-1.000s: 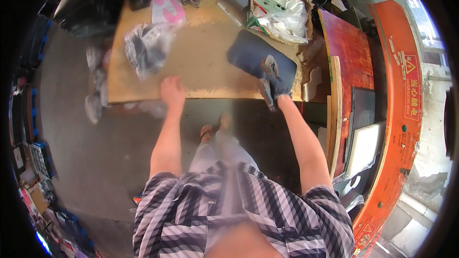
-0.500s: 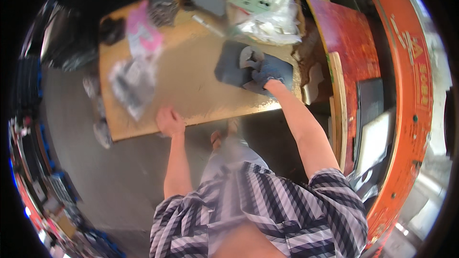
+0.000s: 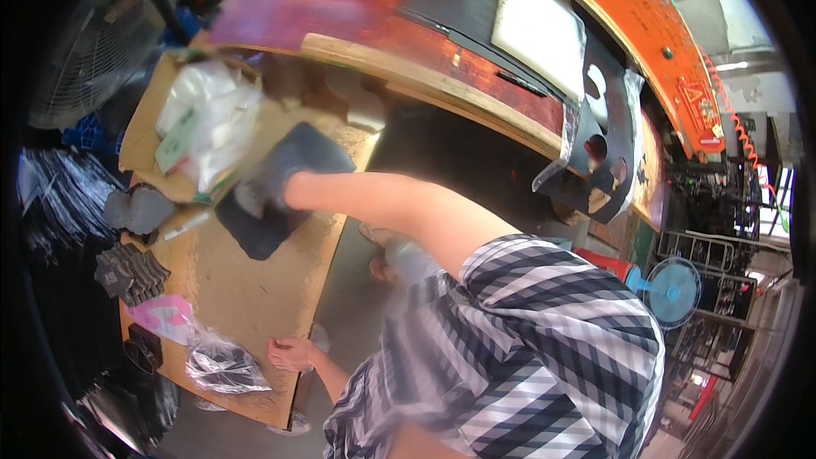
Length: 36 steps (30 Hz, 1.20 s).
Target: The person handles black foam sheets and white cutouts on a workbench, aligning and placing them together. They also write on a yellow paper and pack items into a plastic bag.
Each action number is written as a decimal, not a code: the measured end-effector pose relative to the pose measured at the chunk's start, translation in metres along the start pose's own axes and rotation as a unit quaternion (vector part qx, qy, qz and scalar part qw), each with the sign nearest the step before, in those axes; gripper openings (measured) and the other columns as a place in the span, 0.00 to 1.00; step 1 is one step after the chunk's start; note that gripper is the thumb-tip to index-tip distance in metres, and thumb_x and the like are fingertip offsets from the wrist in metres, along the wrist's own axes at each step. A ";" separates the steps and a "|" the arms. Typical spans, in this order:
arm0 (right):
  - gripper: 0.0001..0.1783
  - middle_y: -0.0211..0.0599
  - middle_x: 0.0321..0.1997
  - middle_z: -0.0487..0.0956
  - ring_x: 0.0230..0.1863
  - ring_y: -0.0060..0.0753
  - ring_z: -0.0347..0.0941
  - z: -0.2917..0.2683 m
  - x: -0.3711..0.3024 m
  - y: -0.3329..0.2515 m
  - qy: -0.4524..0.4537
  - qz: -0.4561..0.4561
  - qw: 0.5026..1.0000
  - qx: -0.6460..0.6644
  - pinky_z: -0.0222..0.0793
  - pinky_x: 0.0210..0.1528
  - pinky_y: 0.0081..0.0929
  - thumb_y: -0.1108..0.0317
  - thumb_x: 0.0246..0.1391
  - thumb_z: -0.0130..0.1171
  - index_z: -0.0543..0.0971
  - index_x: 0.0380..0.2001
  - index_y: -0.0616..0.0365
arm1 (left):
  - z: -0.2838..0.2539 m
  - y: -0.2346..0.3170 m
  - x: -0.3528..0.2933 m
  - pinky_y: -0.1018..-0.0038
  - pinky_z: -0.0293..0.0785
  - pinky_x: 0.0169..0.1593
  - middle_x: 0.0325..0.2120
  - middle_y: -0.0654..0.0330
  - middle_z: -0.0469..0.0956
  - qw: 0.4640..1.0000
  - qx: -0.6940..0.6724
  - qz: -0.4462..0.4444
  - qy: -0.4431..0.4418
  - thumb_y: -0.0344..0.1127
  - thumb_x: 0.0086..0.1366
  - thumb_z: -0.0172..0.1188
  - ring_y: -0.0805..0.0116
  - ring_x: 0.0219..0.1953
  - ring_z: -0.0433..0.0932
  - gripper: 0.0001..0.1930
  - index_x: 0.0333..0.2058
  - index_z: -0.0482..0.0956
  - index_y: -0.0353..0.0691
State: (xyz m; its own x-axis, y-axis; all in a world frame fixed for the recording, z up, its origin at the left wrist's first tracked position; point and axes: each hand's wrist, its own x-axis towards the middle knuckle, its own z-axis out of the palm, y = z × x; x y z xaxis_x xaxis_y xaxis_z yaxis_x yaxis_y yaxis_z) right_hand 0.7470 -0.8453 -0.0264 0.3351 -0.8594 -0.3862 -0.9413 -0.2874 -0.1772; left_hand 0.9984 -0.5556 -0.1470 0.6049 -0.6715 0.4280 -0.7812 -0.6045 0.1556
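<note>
My right hand [image 3: 274, 187] wears a dark glove and rests over a dark flat pad [image 3: 262, 238] on the worktable. A small grey piece [image 3: 248, 199] shows at its fingers, but motion blur hides whether they grip it. My bare left hand [image 3: 291, 354] lies at the table's near edge, fingers loosely extended, holding nothing. Next to it is a clear plastic bag [image 3: 223, 365] with dark pieces inside. A pink-and-white packet [image 3: 161, 318] lies just beyond the bag.
An open cardboard box [image 3: 140, 140] with white plastic bags stands on the worktable [image 3: 246, 297]. Stacked dark grey pieces [image 3: 132, 274] and rounded grey pieces [image 3: 138, 208] sit along the far side. A red board [image 3: 340, 0] and an orange beam [image 3: 595, 0] run alongside.
The view has turned to the right, so the table appears rotated. My right hand is still over the dark pad, and my left hand is still at the table edge.
</note>
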 end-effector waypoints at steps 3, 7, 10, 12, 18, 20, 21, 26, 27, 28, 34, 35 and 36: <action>0.23 0.42 0.45 0.79 0.45 0.44 0.77 -0.017 -0.034 0.021 0.045 0.008 0.996 0.070 0.72 0.44 0.40 0.53 0.45 0.54 0.78 0.43 0.51 | 0.001 0.002 -0.002 0.60 0.68 0.43 0.39 0.61 0.75 1.000 -0.019 0.003 0.005 0.35 0.58 0.54 0.56 0.43 0.73 0.08 0.37 0.77 0.48; 0.24 0.49 0.40 0.78 0.44 0.49 0.75 -0.017 -0.132 0.084 0.103 0.072 0.950 0.286 0.70 0.46 0.40 0.48 0.46 0.53 0.78 0.40 0.54 | 0.004 0.007 -0.002 0.59 0.68 0.44 0.39 0.60 0.75 1.000 -0.029 -0.011 -0.008 0.37 0.59 0.53 0.55 0.43 0.72 0.09 0.37 0.77 0.47; 0.23 0.47 0.42 0.77 0.44 0.49 0.74 -0.008 -0.227 0.131 0.210 0.226 0.917 0.252 0.70 0.47 0.37 0.49 0.48 0.54 0.78 0.41 0.54 | 0.008 0.008 -0.002 0.59 0.67 0.44 0.39 0.59 0.75 1.000 -0.004 -0.010 -0.009 0.38 0.59 0.52 0.55 0.43 0.72 0.09 0.38 0.77 0.46; 0.22 0.44 0.43 0.78 0.45 0.45 0.75 0.002 -0.292 0.159 0.245 0.314 0.867 0.300 0.69 0.48 0.34 0.50 0.50 0.56 0.78 0.42 0.53 | 0.010 0.007 -0.004 0.59 0.68 0.44 0.40 0.59 0.75 1.000 -0.001 -0.002 -0.008 0.38 0.60 0.51 0.56 0.43 0.72 0.10 0.38 0.77 0.47; 0.25 0.45 0.44 0.78 0.48 0.44 0.74 0.034 -0.413 0.221 0.348 0.435 0.779 0.286 0.67 0.51 0.34 0.48 0.50 0.55 0.77 0.44 0.55 | 0.011 0.002 -0.005 0.61 0.69 0.45 0.40 0.61 0.76 1.000 0.008 -0.001 -0.009 0.41 0.63 0.48 0.58 0.44 0.72 0.11 0.38 0.78 0.49; 0.26 0.45 0.45 0.78 0.49 0.45 0.74 0.035 -0.431 0.245 0.363 0.442 0.763 0.300 0.66 0.52 0.34 0.48 0.49 0.56 0.77 0.45 0.56 | 0.011 0.000 -0.001 0.61 0.69 0.46 0.40 0.58 0.77 0.997 -0.034 -0.032 -0.053 0.39 0.61 0.48 0.56 0.43 0.73 0.12 0.39 0.79 0.46; 0.26 0.46 0.46 0.78 0.49 0.46 0.73 0.033 -0.439 0.259 0.354 0.451 0.762 0.302 0.66 0.52 0.35 0.48 0.48 0.56 0.77 0.44 0.56 | 0.010 0.000 0.002 0.62 0.70 0.46 0.40 0.57 0.77 0.995 -0.065 -0.031 -0.065 0.38 0.61 0.49 0.55 0.43 0.74 0.13 0.40 0.80 0.45; 0.34 0.49 0.52 0.74 0.53 0.48 0.71 0.010 -0.460 0.318 0.411 0.509 0.742 0.143 0.64 0.55 0.39 0.44 0.46 0.56 0.72 0.51 0.57 | -0.004 -0.002 0.008 0.66 0.71 0.47 0.40 0.50 0.78 0.939 -0.310 -0.136 -0.063 0.31 0.60 0.49 0.54 0.41 0.76 0.14 0.41 0.78 0.33; 0.35 0.49 0.54 0.73 0.54 0.47 0.70 0.003 -0.460 0.330 0.407 0.517 0.745 0.107 0.63 0.57 0.37 0.43 0.46 0.56 0.72 0.52 0.57 | -0.009 0.002 0.004 0.67 0.71 0.47 0.40 0.49 0.78 0.935 -0.310 -0.168 -0.036 0.30 0.60 0.49 0.54 0.40 0.76 0.14 0.41 0.78 0.31; 0.38 0.51 0.53 0.73 0.55 0.49 0.69 -0.005 -0.460 0.343 0.379 0.534 0.749 0.103 0.63 0.57 0.38 0.42 0.45 0.57 0.70 0.54 0.58 | -0.015 0.009 0.000 0.69 0.72 0.45 0.39 0.49 0.78 0.930 -0.334 -0.148 -0.025 0.29 0.61 0.51 0.57 0.39 0.77 0.12 0.40 0.78 0.31; 0.46 0.50 0.54 0.73 0.56 0.49 0.69 -0.024 -0.446 0.391 0.176 0.576 0.788 0.127 0.61 0.57 0.44 0.30 0.38 0.55 0.71 0.53 0.55 | -0.058 0.136 -0.064 0.69 0.72 0.45 0.37 0.50 0.78 0.901 -0.419 -0.038 -0.108 0.27 0.61 0.53 0.61 0.37 0.75 0.09 0.39 0.77 0.29; 0.45 0.49 0.54 0.73 0.55 0.48 0.70 -0.025 -0.447 0.398 0.141 0.581 0.793 0.117 0.61 0.57 0.44 0.30 0.38 0.55 0.72 0.52 0.55 | -0.066 0.171 -0.076 0.68 0.72 0.44 0.36 0.52 0.77 0.895 -0.428 0.026 -0.124 0.26 0.61 0.54 0.62 0.37 0.75 0.08 0.38 0.77 0.30; 0.44 0.48 0.53 0.74 0.54 0.48 0.70 -0.023 -0.450 0.402 0.119 0.569 0.795 0.171 0.61 0.56 0.44 0.31 0.38 0.56 0.73 0.51 0.55 | -0.076 0.208 -0.093 0.69 0.72 0.45 0.35 0.53 0.77 0.852 -0.493 0.027 -0.172 0.26 0.60 0.55 0.62 0.37 0.75 0.07 0.37 0.77 0.31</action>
State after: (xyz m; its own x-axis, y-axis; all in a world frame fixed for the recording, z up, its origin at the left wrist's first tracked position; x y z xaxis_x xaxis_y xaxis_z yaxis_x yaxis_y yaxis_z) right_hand 0.2169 -0.5842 0.0967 -0.7820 -0.5478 -0.2972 -0.5494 0.8311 -0.0863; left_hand 0.7679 -0.5867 -0.0872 0.4402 -0.8757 0.1985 -0.4566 -0.0280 0.8892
